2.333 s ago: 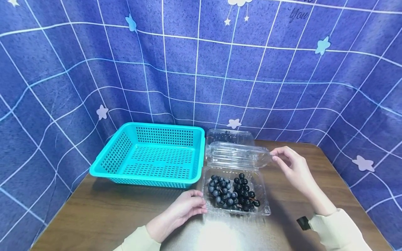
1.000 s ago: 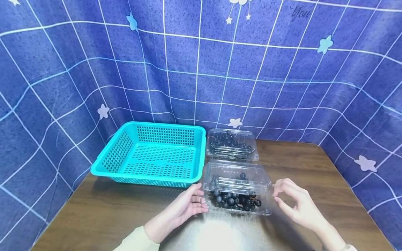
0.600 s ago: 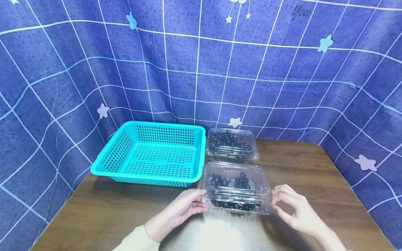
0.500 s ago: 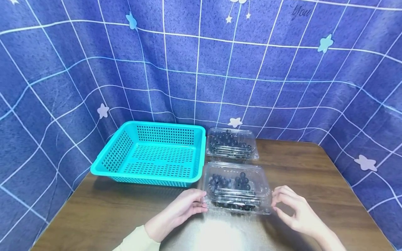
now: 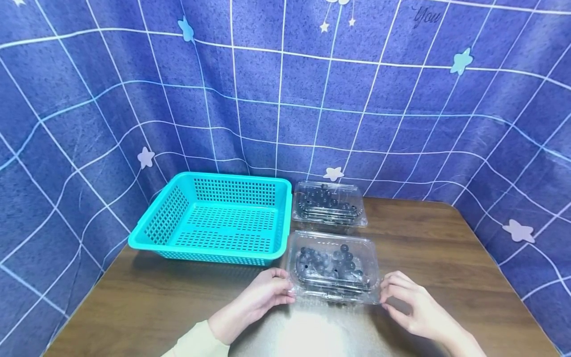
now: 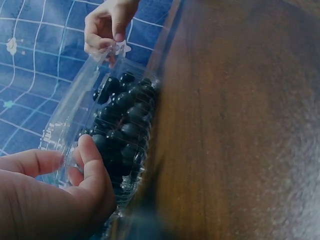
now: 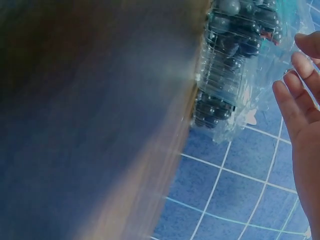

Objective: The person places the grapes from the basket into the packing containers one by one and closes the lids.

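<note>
A clear plastic clamshell box (image 5: 332, 292) of dark grapes (image 5: 344, 256) lies near the front of the table, its lid lowered over the fruit. My left hand (image 5: 256, 297) holds the box's left front corner, thumb above the other fingers. At the opposite front corner, my right hand (image 5: 412, 307) pinches the lid's edge between thumb and fingers. In the left wrist view, the lid stands slightly apart from the grape-filled base, and the right hand (image 6: 111, 25) grips the far corner. The right wrist view shows the right hand (image 7: 305, 115) beside the box and its grapes (image 7: 235, 35).
A turquoise perforated basket (image 5: 209, 257) stands at the left, close to the box. Behind the box sits a second, closed clamshell (image 5: 330, 203) with dark grapes. The wooden table (image 5: 419, 233) meets a blue star-patterned curtain (image 5: 285, 99) at the back.
The lid has swung down from raised and tilted back to lying over the grapes. My right hand has come down and forward with it, while my left hand has stayed at the left corner.
</note>
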### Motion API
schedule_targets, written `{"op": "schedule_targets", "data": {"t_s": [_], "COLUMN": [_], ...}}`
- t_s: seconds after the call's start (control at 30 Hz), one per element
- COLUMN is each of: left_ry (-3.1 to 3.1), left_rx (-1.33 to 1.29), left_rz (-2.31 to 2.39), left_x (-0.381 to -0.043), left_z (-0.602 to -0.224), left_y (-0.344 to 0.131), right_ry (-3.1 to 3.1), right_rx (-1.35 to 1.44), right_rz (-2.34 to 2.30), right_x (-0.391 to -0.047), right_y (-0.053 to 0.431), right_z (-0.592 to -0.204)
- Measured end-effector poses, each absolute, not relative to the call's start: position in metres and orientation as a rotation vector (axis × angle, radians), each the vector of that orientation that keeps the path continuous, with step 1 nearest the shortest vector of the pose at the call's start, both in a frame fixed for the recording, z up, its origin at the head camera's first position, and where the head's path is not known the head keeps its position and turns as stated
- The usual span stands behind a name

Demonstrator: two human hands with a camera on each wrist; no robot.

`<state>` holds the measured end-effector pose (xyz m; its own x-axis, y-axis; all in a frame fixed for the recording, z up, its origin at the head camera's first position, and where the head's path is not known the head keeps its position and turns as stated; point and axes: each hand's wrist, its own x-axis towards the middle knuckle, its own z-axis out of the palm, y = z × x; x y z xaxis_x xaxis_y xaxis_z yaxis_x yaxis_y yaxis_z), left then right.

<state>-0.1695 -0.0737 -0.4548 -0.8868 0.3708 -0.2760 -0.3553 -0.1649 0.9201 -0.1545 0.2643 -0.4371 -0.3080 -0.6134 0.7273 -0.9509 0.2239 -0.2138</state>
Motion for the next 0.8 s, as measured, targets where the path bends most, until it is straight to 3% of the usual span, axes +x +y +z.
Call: {"op": "schedule_targets", "data": {"t_s": [0.47,0.8], "left_ry": [1.704,1.702], "left_rx": [0.011,0.005], "left_rz": [2.062,2.098], "left_x": [-0.169,-0.169], "left_z": [-0.457,-0.46], "left_y": [-0.071,-0.068], "right_ry": [-2.037,-2.446], "right_rx": [1.388,0.672], "right_rz": [0.977,1.146], "right_x": [-0.153,-0.145], "right_y": [0.269,0.274], "right_z": [-0.437,-0.442]}}
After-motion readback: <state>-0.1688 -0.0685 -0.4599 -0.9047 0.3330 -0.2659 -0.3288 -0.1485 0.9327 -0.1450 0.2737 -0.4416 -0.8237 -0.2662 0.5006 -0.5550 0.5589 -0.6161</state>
